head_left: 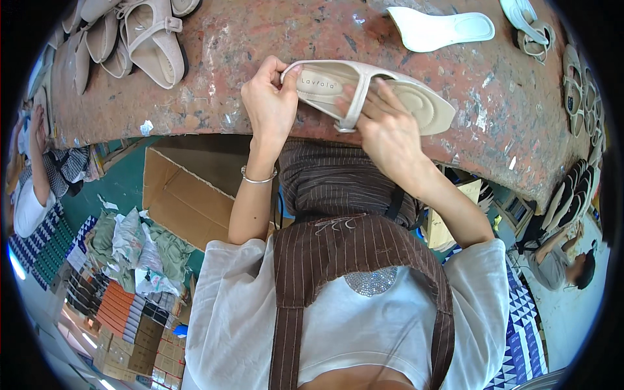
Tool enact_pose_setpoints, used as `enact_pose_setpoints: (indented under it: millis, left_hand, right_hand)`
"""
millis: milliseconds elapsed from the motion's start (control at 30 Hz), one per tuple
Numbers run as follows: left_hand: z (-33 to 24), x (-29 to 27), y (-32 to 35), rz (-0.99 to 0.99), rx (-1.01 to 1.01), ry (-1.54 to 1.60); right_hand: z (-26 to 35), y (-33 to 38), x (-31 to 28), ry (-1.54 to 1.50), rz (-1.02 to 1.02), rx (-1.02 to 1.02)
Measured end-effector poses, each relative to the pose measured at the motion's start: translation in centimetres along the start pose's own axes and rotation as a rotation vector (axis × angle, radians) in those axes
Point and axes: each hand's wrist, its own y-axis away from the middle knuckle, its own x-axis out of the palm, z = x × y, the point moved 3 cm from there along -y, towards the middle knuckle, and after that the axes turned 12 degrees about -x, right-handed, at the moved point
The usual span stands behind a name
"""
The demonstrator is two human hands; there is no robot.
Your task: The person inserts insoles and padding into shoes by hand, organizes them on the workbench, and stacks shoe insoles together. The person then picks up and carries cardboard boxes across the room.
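One beige shoe (359,97) held at the near edge of the tabletop (221,52)

The shoe lies sideways in front of the person, opening up, heel to the left and toe to the right. The left hand (270,104) has its fingers closed on the heel, the thumb over the rim. The right hand (393,136) reaches in at the strap, its fingers extended and slightly apart, with fingertips showing on both sides of the strap; whether they grip it, I cannot tell. Nor can I tell whether the shoe's underside touches the tabletop.

Beyond, toward the right, lies a white sole-shaped piece (442,29), apart from the shoe. More beige shoes (153,49) crowd the far left. A silver bracelet (260,179) circles the left wrist, and a brown striped apron (364,253) covers the person's front. Below the tabletop, toward the left, sits an open cardboard box (188,198).
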Motion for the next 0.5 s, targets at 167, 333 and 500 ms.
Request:
enact_pose_setpoints:
  millis: [167,333,500]
  left_hand:
    - [-0.7,-0.4,0.2,0.034,0.037,-0.103]
    - [-1.8,1.4,5.1,0.199,0.085,-0.108]
    - [-3.8,4.5,11.8,0.149,0.426,-0.390]
  right_hand:
    - [0.1,1.8,-0.7,0.150,-0.086,0.008]
    - [-6.0,1.6,-4.2,0.402,-0.620,0.365]
    - [-10.3,1.9,-5.4,-0.619,-0.675,0.526]
